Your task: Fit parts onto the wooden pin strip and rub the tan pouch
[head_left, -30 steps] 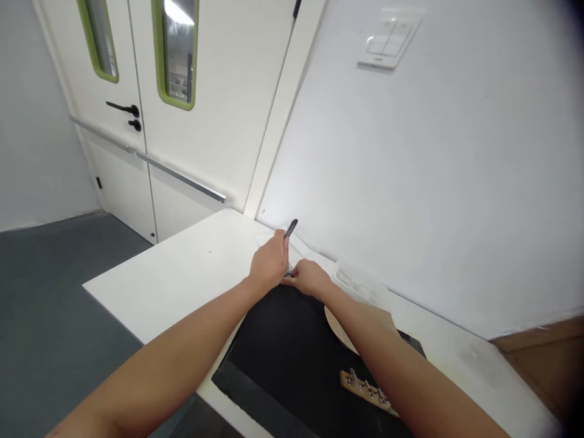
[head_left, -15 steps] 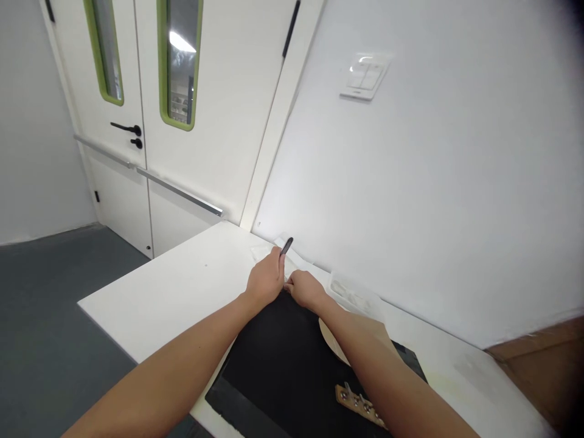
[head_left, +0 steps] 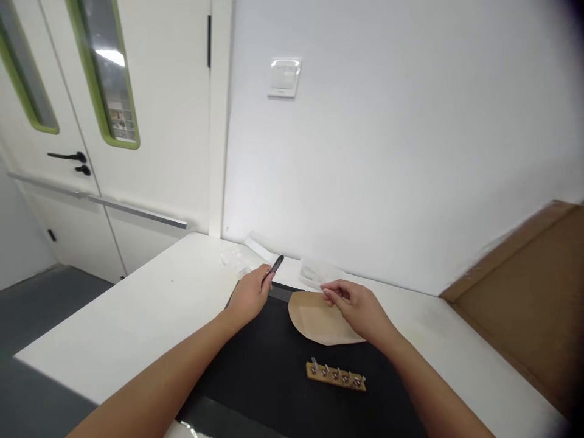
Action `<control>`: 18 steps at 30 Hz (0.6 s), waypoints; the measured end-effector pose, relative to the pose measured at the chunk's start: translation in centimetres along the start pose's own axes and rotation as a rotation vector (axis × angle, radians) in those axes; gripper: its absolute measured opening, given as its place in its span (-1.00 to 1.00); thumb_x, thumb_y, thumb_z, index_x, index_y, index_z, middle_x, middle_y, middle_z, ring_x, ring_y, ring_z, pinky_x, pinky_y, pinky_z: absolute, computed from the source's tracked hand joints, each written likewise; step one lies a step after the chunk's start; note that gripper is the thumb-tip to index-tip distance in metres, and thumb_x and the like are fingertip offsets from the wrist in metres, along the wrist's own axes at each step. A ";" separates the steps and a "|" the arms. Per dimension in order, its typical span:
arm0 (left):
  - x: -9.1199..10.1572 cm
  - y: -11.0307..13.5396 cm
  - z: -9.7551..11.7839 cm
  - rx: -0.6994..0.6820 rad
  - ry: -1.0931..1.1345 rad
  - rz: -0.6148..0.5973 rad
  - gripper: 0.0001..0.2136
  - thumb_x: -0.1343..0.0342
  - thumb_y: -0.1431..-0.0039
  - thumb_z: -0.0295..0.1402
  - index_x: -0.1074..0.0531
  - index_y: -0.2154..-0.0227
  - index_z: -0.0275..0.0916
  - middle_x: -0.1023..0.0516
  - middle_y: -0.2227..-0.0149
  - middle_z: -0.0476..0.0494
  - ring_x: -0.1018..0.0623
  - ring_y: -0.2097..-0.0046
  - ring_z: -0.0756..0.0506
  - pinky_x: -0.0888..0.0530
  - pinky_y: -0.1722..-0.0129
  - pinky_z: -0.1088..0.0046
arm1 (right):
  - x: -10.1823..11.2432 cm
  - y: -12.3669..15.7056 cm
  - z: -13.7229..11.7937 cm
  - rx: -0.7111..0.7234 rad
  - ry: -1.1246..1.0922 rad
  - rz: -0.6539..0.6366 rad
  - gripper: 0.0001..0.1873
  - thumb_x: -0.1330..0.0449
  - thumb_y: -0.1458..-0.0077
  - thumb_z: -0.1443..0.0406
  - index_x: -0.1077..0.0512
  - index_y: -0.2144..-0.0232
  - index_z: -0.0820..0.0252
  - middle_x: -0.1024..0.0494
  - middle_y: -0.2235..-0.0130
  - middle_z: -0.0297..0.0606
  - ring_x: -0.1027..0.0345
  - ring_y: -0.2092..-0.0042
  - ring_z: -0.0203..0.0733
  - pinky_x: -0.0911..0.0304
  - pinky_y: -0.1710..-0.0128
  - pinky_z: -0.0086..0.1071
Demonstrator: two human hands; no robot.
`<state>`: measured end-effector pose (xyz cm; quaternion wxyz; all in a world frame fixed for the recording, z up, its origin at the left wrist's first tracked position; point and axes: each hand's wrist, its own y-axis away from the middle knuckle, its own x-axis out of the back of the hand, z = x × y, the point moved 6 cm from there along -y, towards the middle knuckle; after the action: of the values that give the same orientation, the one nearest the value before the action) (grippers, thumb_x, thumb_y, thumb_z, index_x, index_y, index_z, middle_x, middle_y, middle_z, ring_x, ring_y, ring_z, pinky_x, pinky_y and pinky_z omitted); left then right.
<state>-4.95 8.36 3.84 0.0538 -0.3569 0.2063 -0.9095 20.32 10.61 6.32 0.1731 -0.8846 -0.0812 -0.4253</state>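
Doors (head_left: pixel 168 121): white, at the far left, with green-framed windows and a black handle (head_left: pixel 68 157).
Table (head_left: pixel 137 310): white, running along the wall (head_left: pixel 387 152).
Clear wrapping (head_left: pixel 235 260): crumpled on the table, just beyond the left hand (head_left: pixel 249 295).
Left fingers: curled narrow around a dark tool (head_left: pixel 275 264); the hand is over the upper left part of a black mat (head_left: pixel 264 359).
Dark tool: inside the left fist, one end sticking out past the thumb, tilted up and to the right; its other end is hidden by the hand.
White strip (head_left: pixel 259 248): on the table by the wall, behind the left hand.
Clear box (head_left: pixel 312 274): near the wall, just beyond the right fingertips.
Brown paper (head_left: pixel 314 325): on the mat, beneath and in front of the right hand (head_left: pixel 353 301), partly covered by it.
Peg strip (head_left: pixel 335 375): wooden, with a row of metal pieces, lying on the mat nearer the person than the paper.
Right fingers: thumb and forefinger nearly together; cannot tell whether something small is between them. The dark tool is well apart from them.
Brown panel (head_left: pixel 524 292): at the far right, against the wall.
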 end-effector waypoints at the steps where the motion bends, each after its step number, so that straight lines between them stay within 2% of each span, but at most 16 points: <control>1: -0.5 -0.2 0.7 -0.009 0.034 -0.045 -0.68 0.22 -0.50 -0.18 -0.35 0.28 -0.17 -0.54 0.36 -0.03 -0.53 0.43 -0.07 -0.43 0.32 0.41 | 0.2 0.6 1.1 -0.007 -0.075 0.013 -0.71 -0.17 -0.30 0.08 -0.59 0.15 0.09 -0.68 0.30 -0.26 -0.58 0.19 -0.07 -0.39 0.10 -0.23; 3: -1.8 -0.4 2.1 -0.031 0.098 -0.158 -0.67 0.18 -0.49 -0.14 -0.37 0.30 -0.18 -0.55 0.41 0.03 -0.47 0.57 0.00 -0.40 0.43 0.47 | 0.1 1.8 2.6 0.003 -0.213 0.013 -0.70 -0.22 -0.27 0.04 -0.59 0.16 0.09 -0.68 0.27 -0.26 -0.59 0.17 -0.08 -0.41 0.09 -0.24; 5: -3.1 -0.4 3.4 -0.047 0.141 -0.261 -0.66 0.12 -0.47 -0.12 -0.41 0.33 -0.18 -0.49 0.53 0.08 -0.44 0.61 0.01 -0.37 0.48 0.50 | -0.2 2.7 3.3 0.024 -0.301 0.012 -0.71 -0.24 -0.26 0.04 -0.58 0.20 0.09 -0.68 0.25 -0.26 -0.59 0.16 -0.08 -0.43 0.09 -0.25; 7: -4.2 -0.1 4.3 -0.048 0.166 -0.340 -0.63 0.10 -0.46 -0.10 -0.43 0.38 -0.19 -0.34 0.68 0.12 -0.40 0.63 0.00 -0.36 0.48 0.51 | -0.4 3.5 3.3 0.047 -0.316 0.029 -0.74 -0.24 -0.27 0.07 -0.57 0.27 0.10 -0.68 0.26 -0.26 -0.59 0.17 -0.09 -0.44 0.11 -0.26; 9: -5.1 0.2 4.9 -0.051 0.174 -0.373 -0.60 0.13 -0.47 -0.10 -0.43 0.39 -0.20 -0.29 0.69 0.12 -0.37 0.62 0.00 -0.35 0.48 0.51 | -0.4 4.0 2.8 0.083 -0.279 0.078 -0.78 -0.22 -0.30 0.13 -0.56 0.32 0.10 -0.67 0.27 -0.27 -0.58 0.20 -0.11 -0.44 0.14 -0.27; 10: -5.3 0.4 5.2 -0.063 0.167 -0.369 -0.59 0.13 -0.48 -0.11 -0.44 0.41 -0.20 -0.34 0.65 0.09 -0.39 0.59 0.00 -0.35 0.46 0.50 | -0.4 4.2 2.5 0.103 -0.247 0.096 -0.80 -0.21 -0.31 0.16 -0.56 0.32 0.09 -0.67 0.27 -0.28 -0.58 0.20 -0.12 -0.43 0.15 -0.28; 12: -5.3 0.7 6.0 -0.182 0.076 -0.305 -0.58 0.10 -0.48 -0.14 -0.48 0.43 -0.21 -0.48 0.50 0.00 -0.47 0.43 -0.03 -0.38 0.34 0.47 | -0.4 4.5 1.9 0.153 -0.208 0.155 -0.81 -0.19 -0.33 0.20 -0.54 0.32 0.08 -0.67 0.28 -0.29 -0.56 0.23 -0.13 -0.41 0.18 -0.28; 14: -5.4 1.1 6.5 -0.248 -0.018 -0.271 -0.60 0.09 -0.50 -0.15 -0.54 0.36 -0.20 -0.53 0.43 -0.04 -0.49 0.38 -0.05 -0.38 0.31 0.44 | -0.4 4.7 1.6 0.168 -0.200 0.231 -0.80 -0.17 -0.35 0.22 -0.51 0.33 0.09 -0.65 0.31 -0.29 -0.54 0.27 -0.14 -0.40 0.24 -0.30; 18: -5.5 2.1 6.6 -0.274 -0.190 -0.238 -0.65 0.10 -0.52 -0.17 -0.58 0.02 -0.12 -0.62 0.34 -0.08 -0.55 0.35 -0.08 -0.38 0.34 0.43 | -0.5 5.2 1.5 0.202 -0.274 0.349 -0.83 -0.12 -0.38 0.23 -0.46 0.27 0.08 -0.61 0.34 -0.29 -0.52 0.32 -0.17 -0.39 0.31 -0.32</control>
<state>3.46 5.56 3.84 -0.0837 -0.4670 0.2786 -0.8350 22.59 6.31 3.82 0.3187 -0.9130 0.0078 -0.2547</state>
